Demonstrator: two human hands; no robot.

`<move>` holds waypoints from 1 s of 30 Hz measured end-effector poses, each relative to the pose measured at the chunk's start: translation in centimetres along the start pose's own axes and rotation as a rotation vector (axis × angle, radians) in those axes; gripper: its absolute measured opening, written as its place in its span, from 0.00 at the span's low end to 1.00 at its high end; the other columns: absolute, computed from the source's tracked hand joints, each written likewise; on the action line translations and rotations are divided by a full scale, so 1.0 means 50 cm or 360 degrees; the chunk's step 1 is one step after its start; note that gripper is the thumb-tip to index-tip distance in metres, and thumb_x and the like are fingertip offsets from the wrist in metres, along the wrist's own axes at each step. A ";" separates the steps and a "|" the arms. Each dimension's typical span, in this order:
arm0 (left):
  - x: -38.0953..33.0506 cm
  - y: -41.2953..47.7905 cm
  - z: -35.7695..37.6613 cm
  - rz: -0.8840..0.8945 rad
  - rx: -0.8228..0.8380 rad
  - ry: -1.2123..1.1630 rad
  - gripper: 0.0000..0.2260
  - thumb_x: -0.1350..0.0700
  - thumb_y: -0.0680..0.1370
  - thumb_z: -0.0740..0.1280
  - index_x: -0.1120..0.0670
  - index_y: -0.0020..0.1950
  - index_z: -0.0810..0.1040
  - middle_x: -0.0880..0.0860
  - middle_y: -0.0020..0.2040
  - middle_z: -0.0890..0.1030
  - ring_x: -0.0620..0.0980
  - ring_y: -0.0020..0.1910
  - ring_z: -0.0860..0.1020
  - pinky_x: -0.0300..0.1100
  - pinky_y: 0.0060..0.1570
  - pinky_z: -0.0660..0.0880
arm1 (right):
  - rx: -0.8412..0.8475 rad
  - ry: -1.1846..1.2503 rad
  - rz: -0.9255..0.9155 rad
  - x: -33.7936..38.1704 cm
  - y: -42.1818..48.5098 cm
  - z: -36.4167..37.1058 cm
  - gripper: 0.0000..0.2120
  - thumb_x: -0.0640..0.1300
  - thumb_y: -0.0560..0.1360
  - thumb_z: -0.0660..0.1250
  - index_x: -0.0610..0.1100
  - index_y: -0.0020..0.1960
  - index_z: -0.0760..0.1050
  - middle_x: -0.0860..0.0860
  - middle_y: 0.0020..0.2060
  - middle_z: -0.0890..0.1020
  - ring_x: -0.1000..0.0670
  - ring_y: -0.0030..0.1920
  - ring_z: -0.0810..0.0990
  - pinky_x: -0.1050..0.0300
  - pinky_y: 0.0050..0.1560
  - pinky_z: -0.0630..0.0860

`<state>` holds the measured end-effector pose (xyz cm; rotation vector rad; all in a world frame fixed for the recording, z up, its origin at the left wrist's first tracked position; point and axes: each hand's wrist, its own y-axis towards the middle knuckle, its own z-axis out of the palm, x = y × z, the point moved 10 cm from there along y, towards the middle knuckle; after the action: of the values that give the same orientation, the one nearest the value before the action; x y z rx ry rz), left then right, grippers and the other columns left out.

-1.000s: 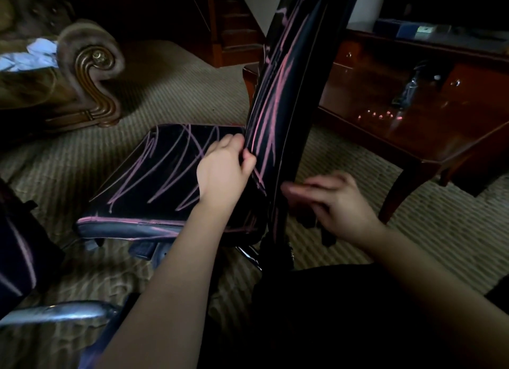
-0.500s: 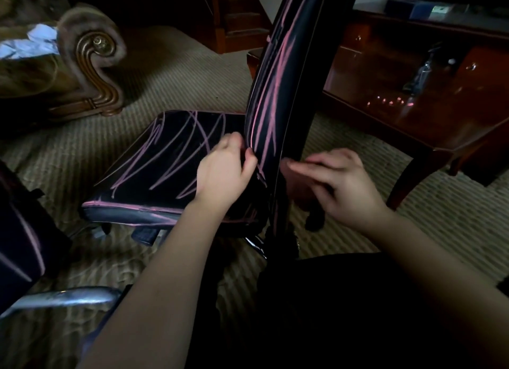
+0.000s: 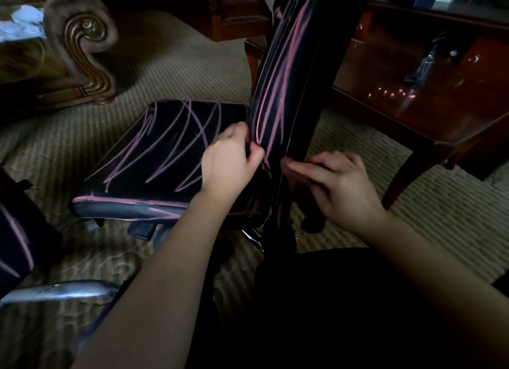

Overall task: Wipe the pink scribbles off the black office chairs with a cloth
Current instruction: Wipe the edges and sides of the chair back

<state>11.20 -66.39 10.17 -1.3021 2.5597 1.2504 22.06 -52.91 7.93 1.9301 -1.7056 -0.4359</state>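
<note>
A black office chair stands in front of me. Its seat [image 3: 165,148] and upright backrest [image 3: 281,79] are both crossed with pink scribbles. My left hand [image 3: 231,162] grips the backrest's lower front edge, fingers curled round it and thumb against it. My right hand [image 3: 338,184] lies behind the backrest with its fingers nearly straight, the tips touching the rear edge. A dark shape [image 3: 311,221] hangs below that hand; I cannot tell what it is. No cloth is plainly visible.
A second black chair [image 3: 16,231] with pink marks and a chrome bar [image 3: 60,290] sit at the left edge. An ornate sofa arm [image 3: 82,51] with pale crumpled material [image 3: 22,24] is at the back left. A dark wooden table [image 3: 413,98] stands at the right, on ribbed carpet [image 3: 179,65].
My right hand has risen a little and closed in on the backrest's rear edge. The left hand keeps its grip. The view has shifted slightly.
</note>
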 end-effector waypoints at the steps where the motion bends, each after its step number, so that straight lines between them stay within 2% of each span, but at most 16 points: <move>1: 0.000 0.000 0.003 -0.0021 -0.0006 -0.0020 0.07 0.57 0.73 0.66 0.61 0.44 0.72 0.59 0.42 0.77 0.60 0.38 0.76 0.43 0.34 0.63 | 0.0199 -0.0046 0.0031 0.000 -0.016 0.041 0.24 0.47 0.72 0.55 0.58 0.66 0.73 0.49 0.48 0.79 0.44 0.48 0.78 0.44 0.50 0.69; 3: 0.000 0.000 0.006 -0.0059 -0.0029 -0.0066 0.07 0.57 0.72 0.66 0.60 0.44 0.72 0.58 0.42 0.77 0.59 0.38 0.75 0.43 0.33 0.62 | 0.0696 -0.0141 0.0002 0.009 -0.075 0.151 0.27 0.50 0.69 0.50 0.61 0.64 0.74 0.49 0.46 0.80 0.43 0.48 0.80 0.42 0.52 0.69; 4: 0.000 0.000 0.007 -0.0079 -0.0037 -0.0092 0.06 0.57 0.72 0.65 0.59 0.44 0.71 0.58 0.42 0.77 0.58 0.38 0.75 0.43 0.33 0.62 | 0.0800 -0.0177 -0.0032 0.010 -0.093 0.176 0.28 0.51 0.67 0.49 0.61 0.63 0.75 0.49 0.45 0.81 0.43 0.48 0.81 0.41 0.53 0.69; 5: 0.000 0.000 0.010 -0.0095 -0.0033 -0.0122 0.06 0.57 0.73 0.65 0.58 0.44 0.70 0.57 0.43 0.77 0.58 0.38 0.75 0.43 0.34 0.62 | 0.0795 -0.0166 -0.0031 0.008 -0.089 0.170 0.29 0.52 0.67 0.48 0.61 0.63 0.75 0.49 0.46 0.81 0.43 0.49 0.81 0.41 0.54 0.69; 7: 0.003 0.001 0.014 -0.0118 -0.0021 -0.0160 0.06 0.56 0.73 0.64 0.56 0.43 0.68 0.57 0.43 0.77 0.58 0.39 0.75 0.43 0.34 0.62 | 0.0564 -0.0084 0.0067 -0.002 -0.037 0.103 0.27 0.51 0.69 0.49 0.61 0.66 0.72 0.51 0.48 0.80 0.44 0.52 0.79 0.43 0.53 0.67; 10: 0.004 0.004 0.011 -0.0116 -0.0023 -0.0173 0.07 0.56 0.72 0.65 0.55 0.42 0.67 0.57 0.42 0.77 0.57 0.39 0.75 0.43 0.34 0.61 | 0.0080 0.0050 0.0086 0.001 0.024 -0.013 0.23 0.45 0.72 0.59 0.57 0.66 0.74 0.49 0.49 0.80 0.43 0.52 0.79 0.46 0.51 0.67; 12: 0.003 0.006 0.010 -0.0104 -0.0008 -0.0179 0.08 0.56 0.72 0.65 0.54 0.41 0.65 0.56 0.41 0.76 0.56 0.38 0.74 0.43 0.34 0.61 | 0.0087 0.0051 0.0120 0.000 0.018 -0.010 0.22 0.45 0.73 0.59 0.58 0.66 0.74 0.49 0.49 0.79 0.43 0.51 0.78 0.47 0.51 0.66; 14: 0.003 0.006 0.010 -0.0109 0.0008 -0.0184 0.08 0.56 0.72 0.65 0.54 0.40 0.64 0.54 0.40 0.74 0.55 0.37 0.73 0.42 0.33 0.60 | 0.0390 -0.0022 0.0139 0.001 -0.014 0.065 0.24 0.47 0.72 0.54 0.62 0.66 0.71 0.50 0.48 0.79 0.44 0.52 0.78 0.47 0.51 0.65; 16: 0.004 0.004 0.013 -0.0124 0.0008 -0.0205 0.08 0.56 0.72 0.64 0.54 0.40 0.65 0.53 0.40 0.74 0.54 0.37 0.73 0.42 0.33 0.61 | 0.0853 -0.0147 0.0152 0.000 -0.065 0.164 0.27 0.53 0.71 0.47 0.67 0.67 0.67 0.53 0.50 0.78 0.47 0.55 0.77 0.48 0.56 0.63; 17: 0.003 0.003 0.015 -0.0126 0.0003 -0.0211 0.07 0.56 0.72 0.64 0.54 0.41 0.65 0.54 0.40 0.74 0.54 0.37 0.73 0.42 0.33 0.61 | 0.0980 -0.0152 0.0158 0.001 -0.089 0.194 0.29 0.57 0.69 0.42 0.69 0.68 0.65 0.54 0.52 0.78 0.49 0.57 0.76 0.49 0.57 0.62; 19: 0.003 0.002 0.018 -0.0125 -0.0008 -0.0208 0.06 0.57 0.73 0.64 0.54 0.41 0.66 0.54 0.41 0.74 0.53 0.37 0.73 0.42 0.34 0.61 | 0.0982 -0.0144 0.0156 -0.005 -0.094 0.208 0.33 0.60 0.66 0.39 0.69 0.67 0.66 0.55 0.52 0.79 0.49 0.57 0.76 0.50 0.57 0.61; 23: 0.004 0.005 0.015 -0.0105 -0.0052 -0.0157 0.08 0.57 0.73 0.64 0.61 0.47 0.74 0.57 0.43 0.77 0.55 0.39 0.74 0.42 0.34 0.61 | 0.0325 -0.0101 0.0193 -0.016 -0.052 0.108 0.25 0.51 0.71 0.52 0.61 0.65 0.74 0.52 0.49 0.81 0.45 0.50 0.78 0.51 0.49 0.61; 24: 0.003 0.006 0.014 -0.0083 -0.0052 -0.0163 0.08 0.57 0.72 0.64 0.61 0.47 0.74 0.56 0.43 0.76 0.54 0.38 0.73 0.42 0.34 0.61 | 0.0250 -0.0110 0.0221 -0.018 -0.057 0.102 0.25 0.49 0.71 0.54 0.59 0.64 0.75 0.52 0.48 0.80 0.44 0.49 0.78 0.52 0.47 0.61; 26: 0.002 0.006 0.017 -0.0045 -0.0033 -0.0199 0.05 0.57 0.72 0.64 0.58 0.43 0.71 0.52 0.40 0.72 0.51 0.36 0.70 0.42 0.33 0.62 | 0.0372 -0.0094 0.0255 -0.017 -0.097 0.157 0.24 0.48 0.70 0.55 0.59 0.63 0.76 0.51 0.46 0.80 0.44 0.46 0.78 0.51 0.47 0.63; 29: 0.002 0.008 0.019 -0.0030 -0.0020 -0.0233 0.08 0.57 0.72 0.64 0.53 0.41 0.64 0.49 0.39 0.69 0.49 0.35 0.68 0.42 0.32 0.62 | 0.0841 -0.0207 0.0201 -0.027 -0.188 0.296 0.20 0.52 0.69 0.57 0.61 0.57 0.79 0.51 0.37 0.80 0.45 0.37 0.80 0.48 0.45 0.72; 30: 0.002 0.008 0.019 -0.0031 -0.0021 -0.0238 0.08 0.57 0.72 0.64 0.53 0.41 0.64 0.49 0.39 0.69 0.49 0.35 0.68 0.42 0.32 0.62 | 0.0914 -0.0245 0.0218 -0.037 -0.207 0.314 0.19 0.53 0.68 0.60 0.61 0.56 0.79 0.52 0.36 0.80 0.45 0.35 0.81 0.48 0.44 0.73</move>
<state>10.57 -65.68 9.73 -1.1836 2.4354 1.3101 21.41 -53.03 -10.97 2.1819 -2.2291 -0.0367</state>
